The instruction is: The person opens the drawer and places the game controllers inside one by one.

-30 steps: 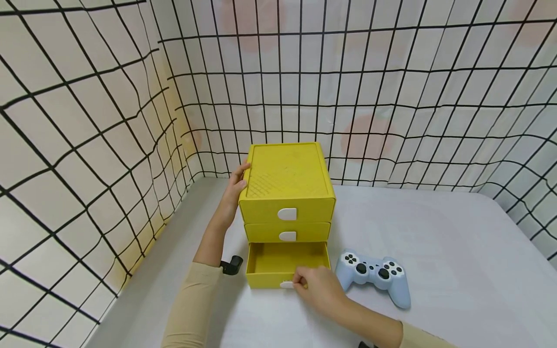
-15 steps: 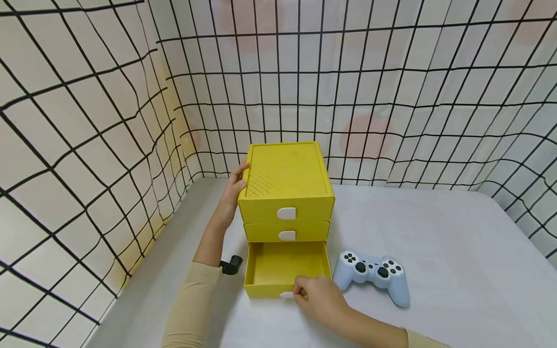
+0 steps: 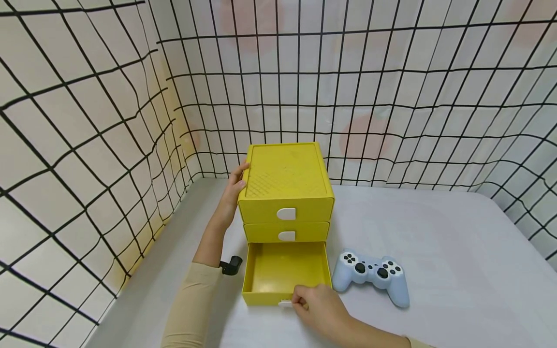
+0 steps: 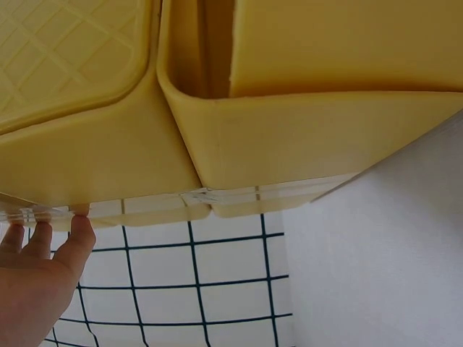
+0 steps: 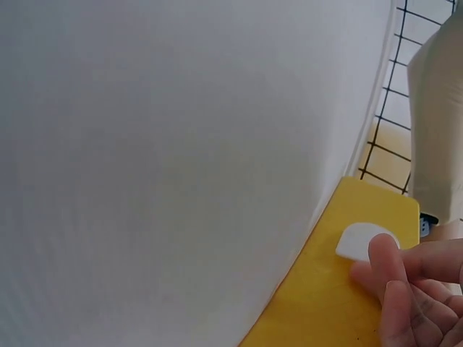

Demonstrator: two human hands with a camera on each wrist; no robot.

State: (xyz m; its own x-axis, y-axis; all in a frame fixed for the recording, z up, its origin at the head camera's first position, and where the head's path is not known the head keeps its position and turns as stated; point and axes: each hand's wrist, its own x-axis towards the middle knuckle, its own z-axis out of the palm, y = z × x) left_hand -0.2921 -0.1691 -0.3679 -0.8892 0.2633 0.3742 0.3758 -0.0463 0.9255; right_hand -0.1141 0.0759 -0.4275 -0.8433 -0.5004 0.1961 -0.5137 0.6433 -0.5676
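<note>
A yellow three-tier drawer unit (image 3: 287,169) stands on the table with its bottom drawer (image 3: 261,298) pulled out; the inside of that drawer shows bare yellow. My left hand (image 3: 230,195) rests against the unit's left side near the top, and in the left wrist view the fingertips of this hand (image 4: 40,278) touch the side wall. At the front of the bottom drawer, my right hand (image 3: 322,309) pinches the white handle (image 3: 285,303). The right wrist view shows the handle (image 5: 358,240) beside the thumb and curled fingers of this hand (image 5: 419,296).
A light blue game controller (image 3: 372,275) lies on the white table (image 3: 457,270), just right of the pulled-out drawer. Black wire grid panels (image 3: 365,72) stand behind and at both sides. A black wrist device (image 3: 232,265) is at my left wrist.
The bottom drawer has slid further out toward me, with my right hand moving along at its handle. My left hand stays in place on the unit's side.
</note>
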